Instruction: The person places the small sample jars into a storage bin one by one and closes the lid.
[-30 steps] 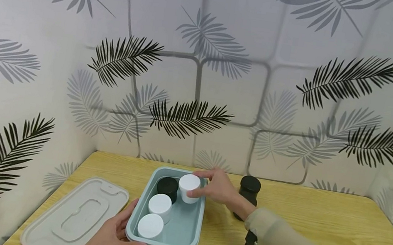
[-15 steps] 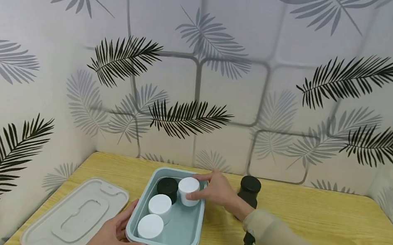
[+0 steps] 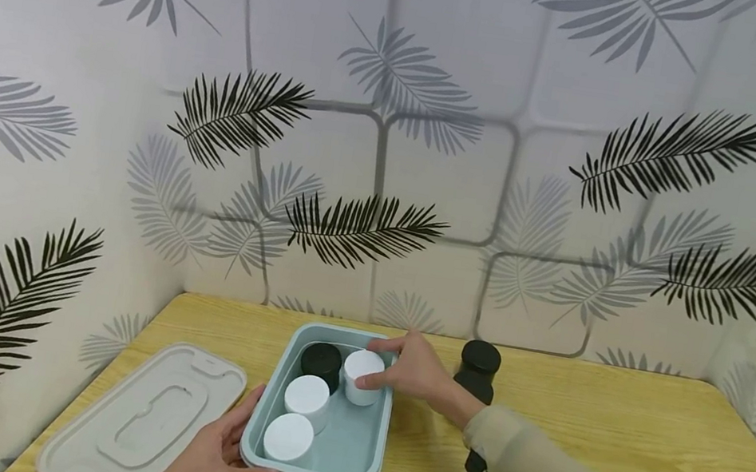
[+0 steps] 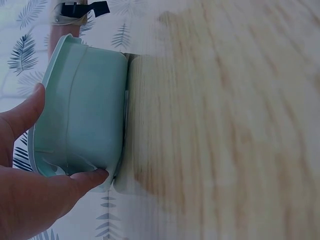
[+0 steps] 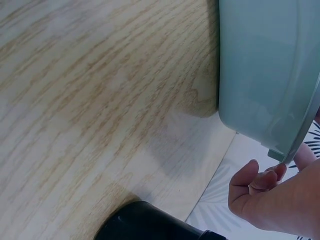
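Inside the box, 3 jars fill the left side and 1 white jar stands at the far right, leaving the near-right floor free. The lid blocks the table left of the box; a black jar stands just right, perhaps touching nothing. Right of it the table lies open.

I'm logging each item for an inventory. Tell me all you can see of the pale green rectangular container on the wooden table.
The pale green rectangular container looks like plastic, with rounded corners and a lipped rim. It stands open and upright on the table. Inside are one black-lidded jar and three white-lidded jars, one gripped by the right hand. The left hand holds its near left corner.
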Demonstrator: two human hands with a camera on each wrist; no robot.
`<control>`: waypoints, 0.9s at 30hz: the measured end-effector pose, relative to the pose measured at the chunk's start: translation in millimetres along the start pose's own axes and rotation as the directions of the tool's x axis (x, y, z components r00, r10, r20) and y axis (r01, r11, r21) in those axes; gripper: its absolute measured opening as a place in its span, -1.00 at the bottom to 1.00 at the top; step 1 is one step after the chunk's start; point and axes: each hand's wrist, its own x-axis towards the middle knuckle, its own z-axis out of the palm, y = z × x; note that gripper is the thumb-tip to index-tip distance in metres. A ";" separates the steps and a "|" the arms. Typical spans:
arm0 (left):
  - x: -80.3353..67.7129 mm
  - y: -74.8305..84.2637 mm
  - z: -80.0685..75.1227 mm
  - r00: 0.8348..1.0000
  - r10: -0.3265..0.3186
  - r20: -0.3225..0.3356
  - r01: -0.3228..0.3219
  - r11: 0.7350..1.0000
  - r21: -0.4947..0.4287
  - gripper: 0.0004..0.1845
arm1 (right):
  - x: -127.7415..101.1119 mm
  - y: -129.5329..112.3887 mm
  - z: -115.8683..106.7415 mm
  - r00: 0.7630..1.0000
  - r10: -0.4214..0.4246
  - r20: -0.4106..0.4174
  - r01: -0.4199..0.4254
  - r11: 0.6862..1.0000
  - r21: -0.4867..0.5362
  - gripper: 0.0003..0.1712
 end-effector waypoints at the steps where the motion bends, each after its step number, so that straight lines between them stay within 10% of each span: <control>1: -0.1 0.1 -0.2 1.000 0.003 0.001 -0.003 1.000 0.003 0.22 | 0.6 0.2 0.2 1.000 -0.005 0.002 0.005 1.000 -0.004 -0.34; 16: -1.1 5.9 0.2 1.000 0.027 0.000 -0.027 0.999 0.043 0.22 | -3.4 -7.4 -7.1 1.000 0.029 -0.002 -0.029 1.000 -0.002 -0.38; 27: 0.6 0.9 -2.2 0.999 0.037 0.009 -0.037 0.998 0.046 0.20 | -34.1 -2.8 -90.2 0.994 -0.100 -0.036 0.101 0.995 0.015 -0.44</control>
